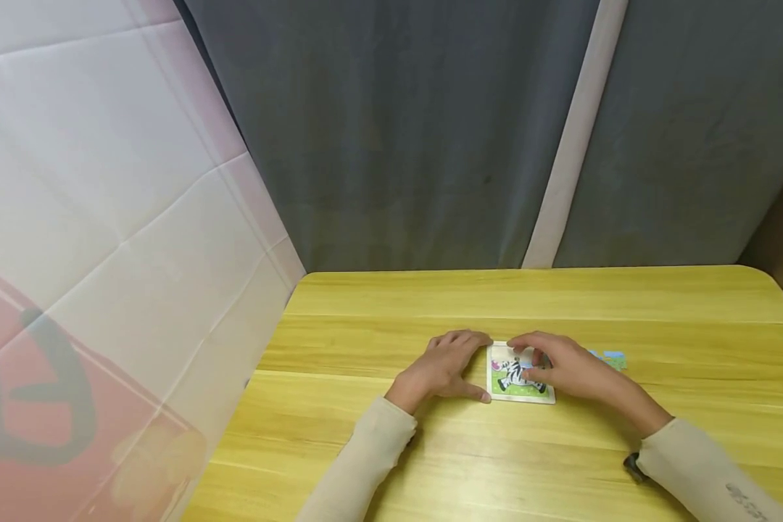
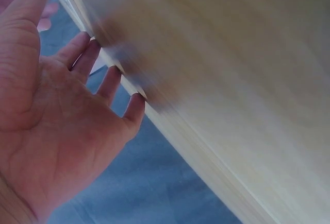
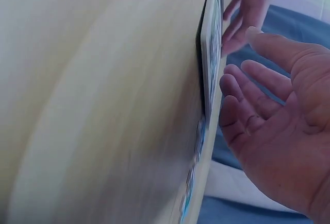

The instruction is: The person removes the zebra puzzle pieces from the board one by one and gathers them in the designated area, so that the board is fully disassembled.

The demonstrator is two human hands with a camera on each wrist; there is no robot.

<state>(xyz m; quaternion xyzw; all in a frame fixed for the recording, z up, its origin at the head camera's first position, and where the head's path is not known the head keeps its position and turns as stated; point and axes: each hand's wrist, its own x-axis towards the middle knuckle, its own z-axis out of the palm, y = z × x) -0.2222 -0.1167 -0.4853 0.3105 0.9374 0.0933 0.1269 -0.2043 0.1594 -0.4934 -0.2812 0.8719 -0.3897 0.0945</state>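
Observation:
A small jigsaw puzzle board with a zebra on green grass lies flat on the table. A pale bare patch shows in its upper left part. My left hand frames the board's left side, thumb at the lower left corner and fingers by the upper left one. Its fingertips rest on the tabletop in the left wrist view. Over the board's right part my right hand hovers with bent, relaxed fingers, hiding the upper right. The right wrist view shows nothing between its thumb and fingers.
Several loose puzzle pieces, blue and green, lie just right of the board, partly behind my right hand. The wooden table ends at a grey curtain at the back. A pale printed cloth hangs along the left.

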